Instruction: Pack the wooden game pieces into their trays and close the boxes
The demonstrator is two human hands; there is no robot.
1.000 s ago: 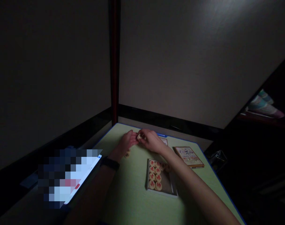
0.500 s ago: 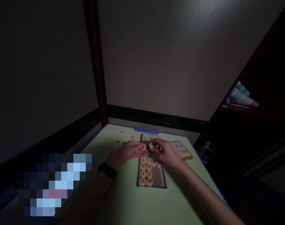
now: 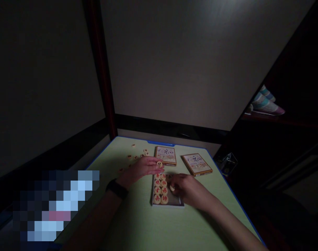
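Note:
My left hand is closed on a round wooden Chinese chess piece, just above the far edge of an open tray. Between the fingertips of my right hand is another Chinese chess piece, held low over the tray's right half. Red-marked pieces lie in two columns along the tray's left side. A dark-marked piece sits in the far row, partly hidden by my right fingers, which also cover the tray's far right corner.
Several loose chess pieces are scattered on the far left of the pale green table. Two printed boxes lie beyond the tray: one box at the middle, the other box to the right. A wall rises behind the table.
My right hand has moved from beside my left hand down to the tray, carrying a piece. The left hand stays nearly in place with its piece. The view has shifted slightly.

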